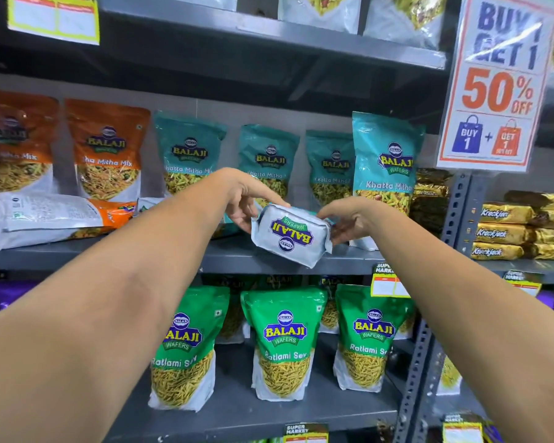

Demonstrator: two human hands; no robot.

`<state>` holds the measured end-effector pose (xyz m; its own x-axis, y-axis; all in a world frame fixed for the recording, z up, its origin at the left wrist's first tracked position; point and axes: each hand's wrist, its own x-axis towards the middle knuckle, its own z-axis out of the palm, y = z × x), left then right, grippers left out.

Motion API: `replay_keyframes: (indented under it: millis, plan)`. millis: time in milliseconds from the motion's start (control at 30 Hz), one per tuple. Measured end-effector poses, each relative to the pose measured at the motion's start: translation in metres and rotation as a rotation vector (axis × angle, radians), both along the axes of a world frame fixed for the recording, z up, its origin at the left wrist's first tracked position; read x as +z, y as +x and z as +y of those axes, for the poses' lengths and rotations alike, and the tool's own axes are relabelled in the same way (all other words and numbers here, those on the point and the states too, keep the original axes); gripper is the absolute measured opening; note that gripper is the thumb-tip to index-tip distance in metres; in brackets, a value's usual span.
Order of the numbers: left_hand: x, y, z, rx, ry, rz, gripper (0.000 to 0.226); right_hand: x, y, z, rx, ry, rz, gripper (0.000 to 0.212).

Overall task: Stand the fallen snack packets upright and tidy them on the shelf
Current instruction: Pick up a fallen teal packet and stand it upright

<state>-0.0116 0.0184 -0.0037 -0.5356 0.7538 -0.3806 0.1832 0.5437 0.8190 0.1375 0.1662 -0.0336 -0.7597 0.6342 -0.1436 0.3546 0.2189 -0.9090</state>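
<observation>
Head view: we hold one teal packet (291,233) at the middle shelf (115,251) lip.
Grip: left hand (247,199) and right hand (346,223) clamp its sides.
Axis: base faces us (logo inverted), top pointing inward.
Pending: orange packet (55,219) lies flat, far left.

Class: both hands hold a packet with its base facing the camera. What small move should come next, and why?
Probably tip the held packet upright with the left hand and right hand, then set it in the teal row. Its logo reads upside down and its base faces outward, so it is not standing yet.
</observation>
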Motion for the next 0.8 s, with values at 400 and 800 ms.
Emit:
replay_keyframes:
  millis: [400, 800]
  plan:
    - [-0.005, 0.012, -0.001, 0.145, 0.318, 0.238, 0.075, -0.003, -0.006, 0.013, -0.023, 0.406, 0.572, 0.045]
    - [-0.078, -0.019, 0.024, 0.257, 0.641, 0.613, 0.116, -0.055, -0.032, 0.035, -0.19, 0.025, 0.914, 0.04]
